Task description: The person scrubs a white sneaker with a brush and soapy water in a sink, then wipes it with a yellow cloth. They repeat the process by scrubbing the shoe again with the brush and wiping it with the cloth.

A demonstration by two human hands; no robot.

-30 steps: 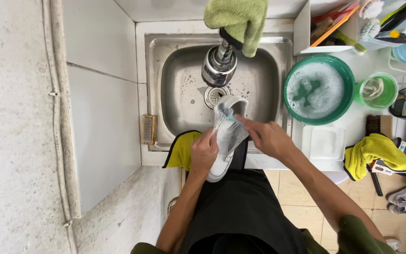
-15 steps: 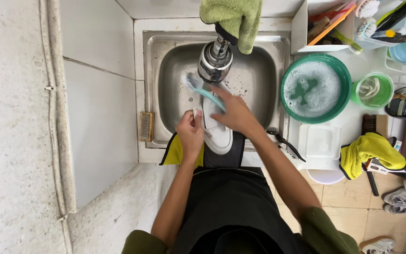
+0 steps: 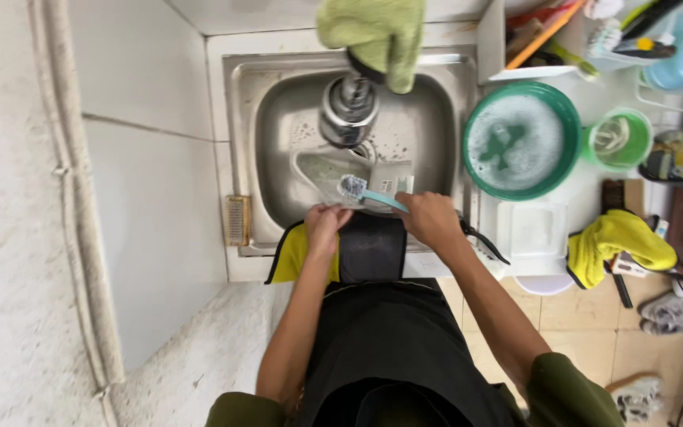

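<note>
Over the steel sink (image 3: 278, 95), the left hand (image 3: 324, 228) pinches the near edge of a pale shoe (image 3: 333, 175) lying in the basin, while the right hand (image 3: 430, 220) is clenched around a teal brush (image 3: 367, 192) whose bristles rest on that shoe just beyond the left fingertips. A tap (image 3: 347, 111) with a green cloth (image 3: 377, 32) hangs right above the shoe, and a green bowl of suds (image 3: 522, 141) sits on the counter beyond the right knuckles

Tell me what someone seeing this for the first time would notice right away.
Probably the steel sink at the centre, where the right hand holds a teal-handled brush against a pale shoe that the left hand steadies at the front edge. Next, the green basin of soapy water to the right of the sink. A green cloth draped over the tap also stands out.
</note>
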